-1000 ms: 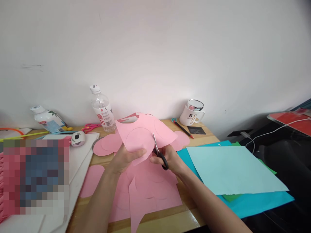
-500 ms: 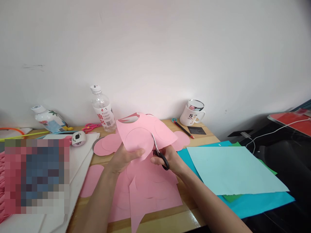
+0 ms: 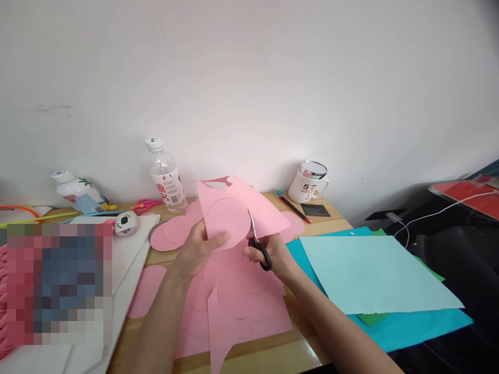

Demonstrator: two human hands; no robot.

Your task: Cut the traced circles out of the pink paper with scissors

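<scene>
My left hand (image 3: 198,249) grips a sheet of pink paper (image 3: 228,221) by its lower left part, thumb on top. A drawn circle shows on that sheet, with part of its edge cut, and an older cut-out leaves a gap at the top. In my right hand (image 3: 273,253) is a pair of black-handled scissors (image 3: 260,249), its blades at the right side of the circle. More pink paper (image 3: 249,306) with drawn circles lies on the table below my hands. Pink paper circles (image 3: 169,232) rest to the left, and another circle (image 3: 150,288) sits nearer me.
A plastic bottle (image 3: 167,179) and a white mug (image 3: 309,183) stand near the wall. Beside the mug lie a pencil (image 3: 295,209) and a black card (image 3: 315,209). Light blue paper (image 3: 378,272) covers the right side. Pink scissors (image 3: 147,204) lie by the bottle.
The pink sheet has turned and shifted, its left corner now higher and its right part bent downward. The scissors stay at the circle's right edge, my right hand nearly in place.
</scene>
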